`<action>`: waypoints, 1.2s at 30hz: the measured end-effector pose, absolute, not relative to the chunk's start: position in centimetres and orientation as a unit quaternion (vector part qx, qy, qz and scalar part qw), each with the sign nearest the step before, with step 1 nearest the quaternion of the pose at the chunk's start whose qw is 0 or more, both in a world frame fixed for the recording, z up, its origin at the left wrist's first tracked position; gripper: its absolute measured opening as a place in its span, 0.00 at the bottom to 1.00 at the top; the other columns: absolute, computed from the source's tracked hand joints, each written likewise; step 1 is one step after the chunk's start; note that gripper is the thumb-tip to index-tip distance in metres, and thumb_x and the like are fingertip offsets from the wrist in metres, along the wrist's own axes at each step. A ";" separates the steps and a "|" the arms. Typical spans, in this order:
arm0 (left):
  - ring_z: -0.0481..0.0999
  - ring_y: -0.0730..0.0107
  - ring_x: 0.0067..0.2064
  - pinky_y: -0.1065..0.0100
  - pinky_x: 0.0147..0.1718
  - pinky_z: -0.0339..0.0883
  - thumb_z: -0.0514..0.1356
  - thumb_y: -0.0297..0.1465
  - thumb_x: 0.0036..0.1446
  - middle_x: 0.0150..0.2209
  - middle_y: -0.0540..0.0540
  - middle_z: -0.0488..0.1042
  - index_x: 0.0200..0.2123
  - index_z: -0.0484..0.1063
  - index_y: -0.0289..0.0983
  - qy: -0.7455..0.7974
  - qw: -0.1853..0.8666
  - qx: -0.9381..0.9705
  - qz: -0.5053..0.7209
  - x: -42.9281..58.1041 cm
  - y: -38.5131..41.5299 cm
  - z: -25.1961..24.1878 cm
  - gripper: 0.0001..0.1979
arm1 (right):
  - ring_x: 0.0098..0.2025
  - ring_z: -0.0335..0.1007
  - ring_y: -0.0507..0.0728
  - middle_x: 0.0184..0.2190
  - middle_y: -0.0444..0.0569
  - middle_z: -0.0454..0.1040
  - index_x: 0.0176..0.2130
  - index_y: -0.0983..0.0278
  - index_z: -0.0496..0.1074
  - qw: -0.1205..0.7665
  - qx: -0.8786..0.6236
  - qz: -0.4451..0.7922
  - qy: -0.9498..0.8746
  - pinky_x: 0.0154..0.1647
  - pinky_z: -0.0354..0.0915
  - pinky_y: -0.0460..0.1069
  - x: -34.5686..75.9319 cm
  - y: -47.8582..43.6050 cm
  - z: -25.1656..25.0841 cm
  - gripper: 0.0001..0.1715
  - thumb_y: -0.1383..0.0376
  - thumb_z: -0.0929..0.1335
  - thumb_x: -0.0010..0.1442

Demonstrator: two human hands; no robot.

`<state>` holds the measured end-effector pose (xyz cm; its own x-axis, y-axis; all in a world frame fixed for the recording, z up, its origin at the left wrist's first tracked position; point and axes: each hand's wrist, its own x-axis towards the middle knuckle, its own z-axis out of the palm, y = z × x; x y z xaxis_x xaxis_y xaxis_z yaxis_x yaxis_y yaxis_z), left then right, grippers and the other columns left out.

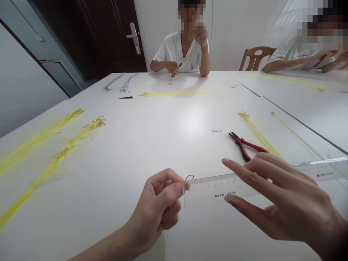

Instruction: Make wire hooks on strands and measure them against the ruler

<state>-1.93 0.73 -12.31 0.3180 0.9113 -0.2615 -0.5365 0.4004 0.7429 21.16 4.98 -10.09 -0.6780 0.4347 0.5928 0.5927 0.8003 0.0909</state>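
Observation:
My left hand (160, 203) pinches a small gold fish hook (189, 177) between thumb and forefinger. The hook's bend sticks up above the fingertips, right at the left end of a clear plastic ruler (208, 186). Over the ruler, my right hand (288, 195) is spread with thumb and fingers apart. Whether it touches the ruler, I cannot tell. Any line running from the hook is too fine to make out. Just beyond the right hand lie red-and-black pliers (237, 138), jaws pointing away to the left.
Bundles of yellow line with gold hooks lie at left (65, 148) and right (257, 130) on the white table (152, 141). Another yellow bundle (174, 93) lies farther back. A person in white (168, 50) sits opposite holding a dark pen-like object; another person sits at far right.

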 end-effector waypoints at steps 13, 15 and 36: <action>0.36 0.88 0.13 0.84 0.10 0.39 0.65 0.36 0.50 0.13 0.62 0.42 0.22 0.67 0.38 0.344 0.763 0.272 0.475 -1.9 0.6 -12.3 0.12 | 0.32 0.61 0.54 0.27 0.48 0.65 0.53 0.71 0.66 0.284 -0.284 -0.140 -0.905 0.33 0.63 0.50 21.3 4.9 -10.1 0.28 0.60 0.68 0.56; 0.36 0.88 0.13 0.84 0.11 0.39 0.65 0.36 0.50 0.13 0.62 0.42 0.22 0.67 0.38 0.345 0.763 0.273 0.474 -1.9 0.6 -12.4 0.12 | 0.32 0.61 0.54 0.27 0.48 0.65 0.53 0.71 0.66 0.284 -0.285 -0.140 -0.905 0.32 0.62 0.50 21.2 4.9 -10.1 0.27 0.60 0.68 0.56; 0.35 0.88 0.14 0.84 0.11 0.39 0.64 0.35 0.51 0.13 0.62 0.41 0.23 0.67 0.38 0.338 0.764 0.278 0.475 -2.0 0.9 -12.4 0.11 | 0.32 0.60 0.55 0.28 0.48 0.66 0.52 0.71 0.66 0.278 -0.274 -0.134 -0.911 0.32 0.62 0.50 21.2 5.1 -10.0 0.28 0.60 0.68 0.55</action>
<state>-2.00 0.91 -12.37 0.3205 0.9129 -0.2528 -0.5371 0.3949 0.7454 21.25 5.08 -9.98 -0.6951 0.4251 0.5798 0.5739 0.8138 0.0914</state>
